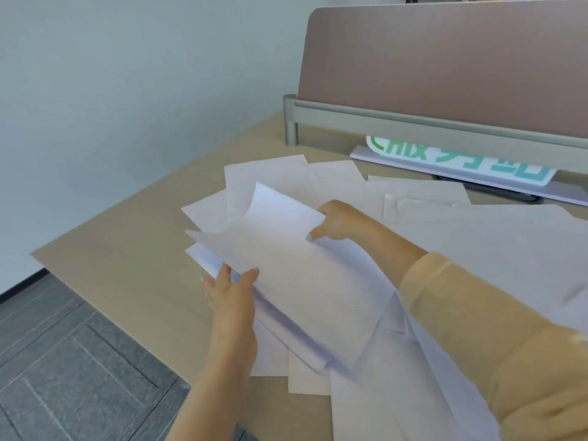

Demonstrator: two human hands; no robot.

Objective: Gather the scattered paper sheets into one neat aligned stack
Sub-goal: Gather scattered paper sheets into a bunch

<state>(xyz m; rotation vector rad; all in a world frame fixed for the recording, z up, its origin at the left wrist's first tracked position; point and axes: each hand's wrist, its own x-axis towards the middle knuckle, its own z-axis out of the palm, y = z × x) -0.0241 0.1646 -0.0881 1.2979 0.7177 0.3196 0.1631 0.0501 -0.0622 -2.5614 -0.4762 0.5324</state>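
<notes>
A bundle of white sheets (pixel 286 275) is lifted a little above the tan desk (pixel 136 259), tilted and unevenly aligned. My left hand (pixel 230 297) grips its near left edge, thumb on top and fingers underneath. My right hand (pixel 337 222) pinches the far right edge, thumb on the top sheet, whose far corner curls upward. More loose white sheets (pixel 280 176) lie scattered flat behind the bundle, and others (pixel 493 246) spread to the right and under my right sleeve.
A brown desk divider (pixel 445 65) on a grey rail stands at the back. Beneath it lies a white sign with green lettering (pixel 458 160). The desk's left edge drops to dark grey floor (pixel 70 370). A white wall is at the left.
</notes>
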